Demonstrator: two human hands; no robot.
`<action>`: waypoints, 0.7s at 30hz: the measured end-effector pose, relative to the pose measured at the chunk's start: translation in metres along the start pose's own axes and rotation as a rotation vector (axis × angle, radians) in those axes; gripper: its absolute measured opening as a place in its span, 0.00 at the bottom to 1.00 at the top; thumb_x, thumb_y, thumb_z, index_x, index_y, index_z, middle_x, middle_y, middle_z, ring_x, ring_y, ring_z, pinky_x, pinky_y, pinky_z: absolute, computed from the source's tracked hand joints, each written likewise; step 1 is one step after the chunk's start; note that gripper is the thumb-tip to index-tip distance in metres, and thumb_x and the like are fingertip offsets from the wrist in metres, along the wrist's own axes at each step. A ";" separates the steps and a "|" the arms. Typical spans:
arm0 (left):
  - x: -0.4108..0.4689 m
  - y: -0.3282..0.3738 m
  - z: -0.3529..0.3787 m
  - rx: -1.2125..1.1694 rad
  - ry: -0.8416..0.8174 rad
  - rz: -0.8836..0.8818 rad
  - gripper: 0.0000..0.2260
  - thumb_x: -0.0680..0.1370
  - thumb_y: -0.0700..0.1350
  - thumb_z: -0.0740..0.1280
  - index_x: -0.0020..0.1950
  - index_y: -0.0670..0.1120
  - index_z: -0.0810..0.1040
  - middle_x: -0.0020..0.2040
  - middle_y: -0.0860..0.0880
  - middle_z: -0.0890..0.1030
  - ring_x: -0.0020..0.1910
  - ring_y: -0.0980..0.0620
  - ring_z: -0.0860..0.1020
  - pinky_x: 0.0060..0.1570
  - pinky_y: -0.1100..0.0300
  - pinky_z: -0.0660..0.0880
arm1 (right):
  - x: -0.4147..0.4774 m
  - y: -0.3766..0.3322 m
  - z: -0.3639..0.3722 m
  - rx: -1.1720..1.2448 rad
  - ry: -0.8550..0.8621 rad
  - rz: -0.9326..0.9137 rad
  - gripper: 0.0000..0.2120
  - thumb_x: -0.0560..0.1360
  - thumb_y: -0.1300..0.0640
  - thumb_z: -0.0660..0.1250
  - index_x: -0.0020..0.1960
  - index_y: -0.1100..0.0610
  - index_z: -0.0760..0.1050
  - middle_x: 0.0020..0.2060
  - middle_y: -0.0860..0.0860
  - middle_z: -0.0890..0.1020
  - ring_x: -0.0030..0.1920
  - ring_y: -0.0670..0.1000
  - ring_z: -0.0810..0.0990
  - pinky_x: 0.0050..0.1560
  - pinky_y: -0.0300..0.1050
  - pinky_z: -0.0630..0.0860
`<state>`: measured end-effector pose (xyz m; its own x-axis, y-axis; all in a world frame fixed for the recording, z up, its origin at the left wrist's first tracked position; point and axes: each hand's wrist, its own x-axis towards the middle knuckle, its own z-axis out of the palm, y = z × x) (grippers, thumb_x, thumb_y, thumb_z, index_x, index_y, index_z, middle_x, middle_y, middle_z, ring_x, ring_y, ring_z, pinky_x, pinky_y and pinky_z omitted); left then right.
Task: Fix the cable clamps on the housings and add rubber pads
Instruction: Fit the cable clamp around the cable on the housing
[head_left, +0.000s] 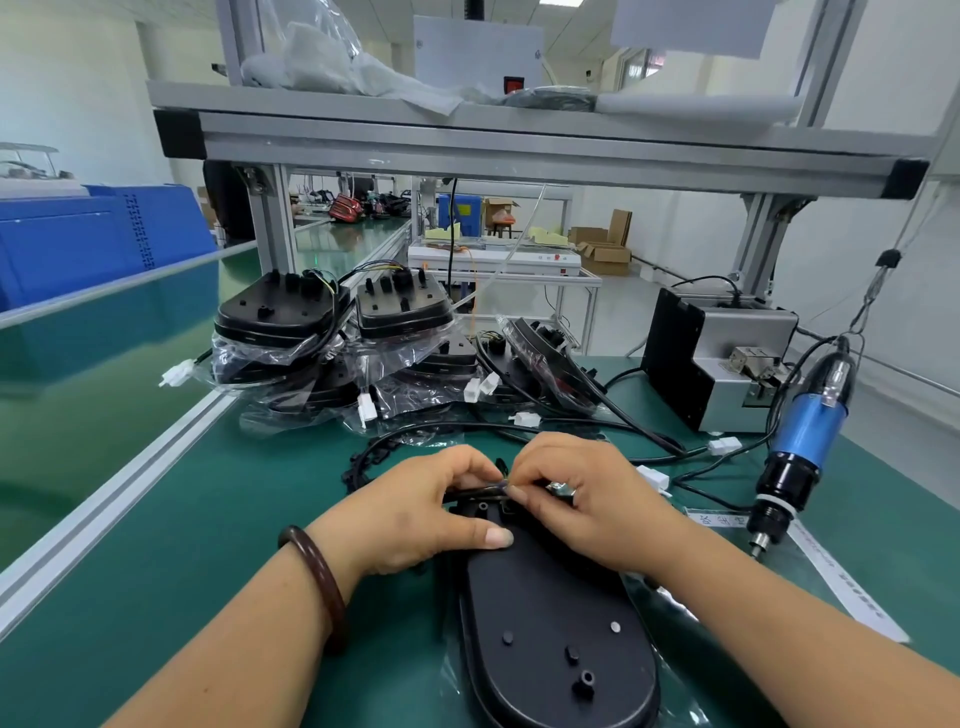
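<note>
A black oval housing lies back-up on the green mat in front of me, in clear plastic wrap. My left hand rests on its far end, thumb pressed flat on the housing, fingers curled over the black cable there. My right hand meets it from the right, fingertips pinching a small part at the cable; small metal pieces show in its curled fingers. A strip of black clamps lies just behind my left hand.
Several bagged black housings with cables and white connectors are stacked behind. A blue electric screwdriver hangs at right, beside a grey and black screw feeder. A white labelled strip lies at right. The conveyor rail runs on the left.
</note>
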<state>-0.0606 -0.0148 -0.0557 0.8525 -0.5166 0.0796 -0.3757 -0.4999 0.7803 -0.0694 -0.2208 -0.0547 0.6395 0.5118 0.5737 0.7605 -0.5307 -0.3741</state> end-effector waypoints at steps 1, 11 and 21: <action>0.000 0.000 0.000 0.026 0.007 -0.003 0.20 0.69 0.50 0.76 0.57 0.54 0.75 0.54 0.55 0.81 0.56 0.58 0.78 0.61 0.57 0.72 | 0.000 0.001 0.000 0.036 0.006 0.029 0.03 0.73 0.65 0.70 0.41 0.61 0.81 0.39 0.50 0.80 0.41 0.47 0.79 0.44 0.44 0.76; -0.001 0.003 0.000 0.096 0.058 0.002 0.19 0.67 0.52 0.77 0.56 0.54 0.78 0.54 0.55 0.78 0.53 0.61 0.76 0.57 0.66 0.72 | -0.002 0.003 0.005 0.137 0.056 0.103 0.03 0.73 0.66 0.71 0.41 0.62 0.81 0.38 0.52 0.82 0.41 0.48 0.79 0.45 0.45 0.76; 0.000 0.004 0.001 0.025 0.057 0.001 0.16 0.66 0.48 0.78 0.51 0.55 0.78 0.53 0.56 0.81 0.54 0.64 0.77 0.61 0.65 0.72 | 0.003 -0.004 -0.002 -0.203 -0.101 -0.179 0.04 0.74 0.64 0.66 0.41 0.62 0.79 0.40 0.53 0.80 0.41 0.53 0.78 0.43 0.48 0.76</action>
<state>-0.0628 -0.0171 -0.0533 0.8712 -0.4771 0.1157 -0.3846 -0.5168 0.7649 -0.0709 -0.2189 -0.0497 0.5132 0.6687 0.5379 0.8304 -0.5454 -0.1142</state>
